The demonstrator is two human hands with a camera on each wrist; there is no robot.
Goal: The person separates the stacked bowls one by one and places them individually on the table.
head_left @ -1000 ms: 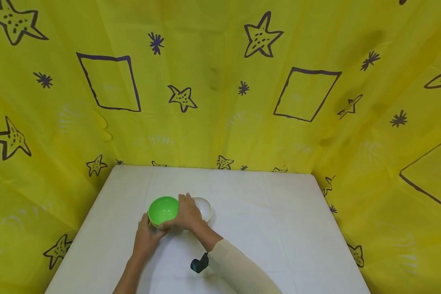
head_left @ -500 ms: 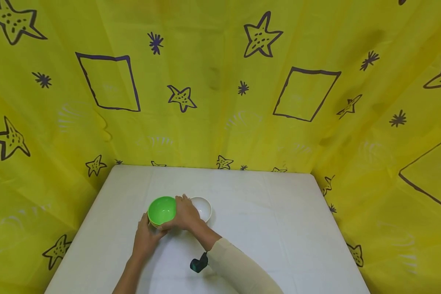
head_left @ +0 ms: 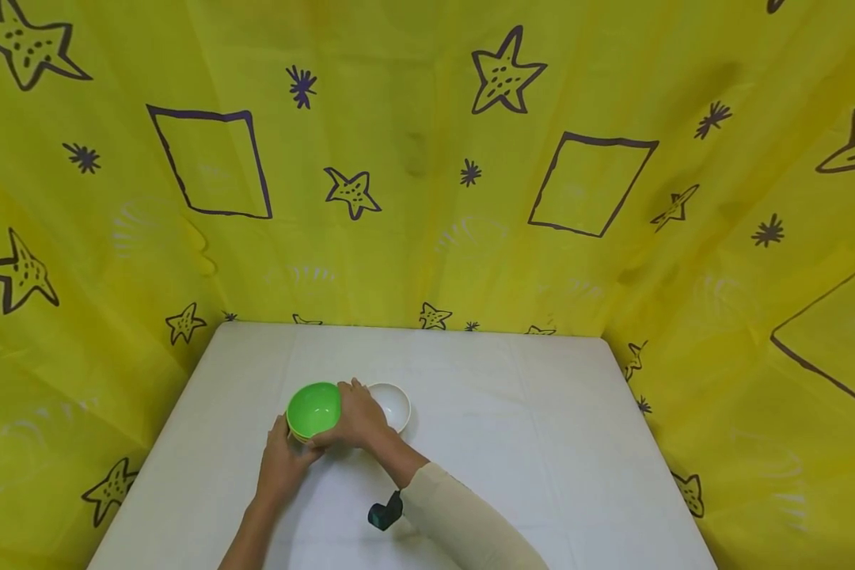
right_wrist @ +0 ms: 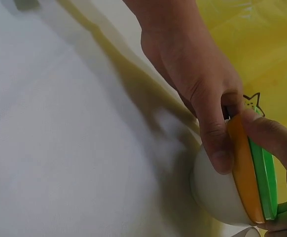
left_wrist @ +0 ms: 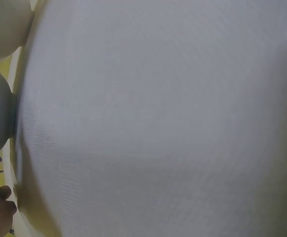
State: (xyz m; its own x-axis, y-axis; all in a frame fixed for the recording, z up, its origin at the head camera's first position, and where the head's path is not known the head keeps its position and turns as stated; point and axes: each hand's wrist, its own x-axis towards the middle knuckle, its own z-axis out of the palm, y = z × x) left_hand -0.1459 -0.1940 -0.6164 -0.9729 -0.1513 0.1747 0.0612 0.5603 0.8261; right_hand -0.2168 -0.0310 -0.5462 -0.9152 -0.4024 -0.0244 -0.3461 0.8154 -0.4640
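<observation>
Bowls, nested in a stack: green on top, orange under it, white at the bottom, as seen from the right wrist. Standing on the table, left of the middle, just beside a single white bowl.

Probably light, stiff plastic with smooth, rather slippery walls; not likely fragile, but nested rims may stick together. Best taken at the rims, where a fingertip can catch an edge, with the lower bowls held at the wall.

Left hand at the near side of the stack, thumb pressed on the white wall just under the orange rim, other fingers curled behind it: clamped on the stack. Forearm coming straight from the near edge.

Right hand lying over the right side of the stack, between it and the single bowl, fingers bent round the green rim; one fingertip touching the orange and green edges. Wrist turned inward, sleeve running back to the right, a dark wrist device under it.

Left wrist view mostly filled by table, hand barely visible.
</observation>
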